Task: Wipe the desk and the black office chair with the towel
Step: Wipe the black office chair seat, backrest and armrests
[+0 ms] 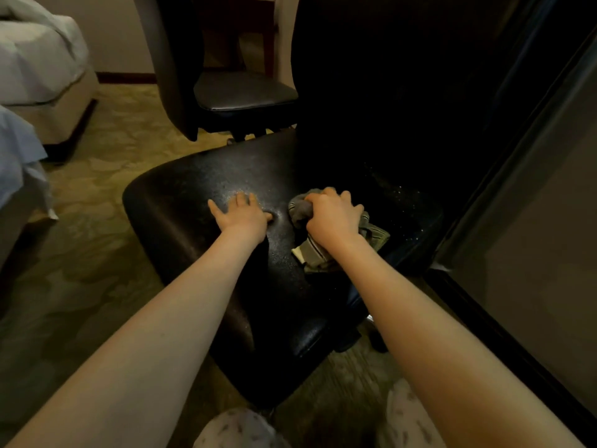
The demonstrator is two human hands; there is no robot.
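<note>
dim room, black office chair (200, 195) seat. left hand (242, 218) flat, bracing; right hand (332, 218) clenched round towel (318, 253). may roll away under hard strokes, casters probably beneath.

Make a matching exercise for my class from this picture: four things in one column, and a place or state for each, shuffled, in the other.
Column A
1. left hand
2. right hand
3. towel
4. bed

Column B
a. at the top left, beyond the carpet
b. lies flat on the seat
c. bunched on the seat under a hand
d. grips the towel

Pairs: 1-b, 2-d, 3-c, 4-a
</note>
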